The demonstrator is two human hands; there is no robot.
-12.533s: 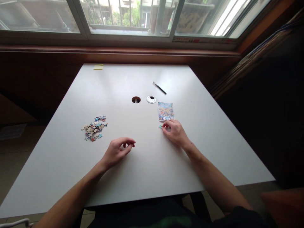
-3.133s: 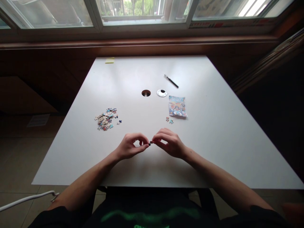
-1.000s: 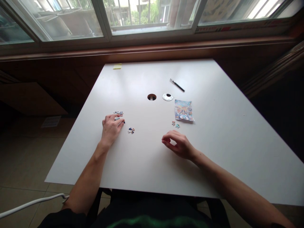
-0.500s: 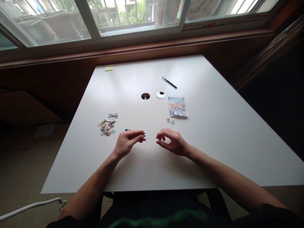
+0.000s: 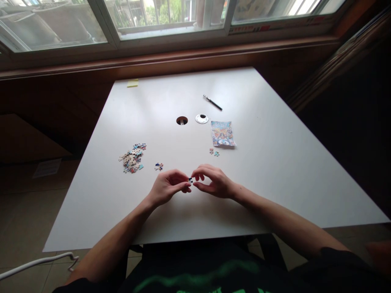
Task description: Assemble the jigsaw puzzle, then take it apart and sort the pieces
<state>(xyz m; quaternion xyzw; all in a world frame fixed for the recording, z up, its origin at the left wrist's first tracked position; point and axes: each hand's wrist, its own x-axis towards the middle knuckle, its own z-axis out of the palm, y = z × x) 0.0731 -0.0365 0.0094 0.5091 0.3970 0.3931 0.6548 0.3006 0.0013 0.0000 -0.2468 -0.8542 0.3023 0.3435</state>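
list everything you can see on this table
table: one, white, below the window
puzzle piece pile: one, multicoloured, left side
small cluster of pieces: one, blue and white, just right of the pile
pair of pieces: two, reddish and teal, near edge of the packet
puzzle picture packet: one, blue and orange, right of centre
pen: one, black, far side
cable hole: one, dark, centre
grommet cap: one, silver, beside the hole
sticky notes: one pad, yellow, far left corner
held puzzle piece: one, dark, between both hands' fingertips
left hand: pinching the piece
right hand: pinching the piece
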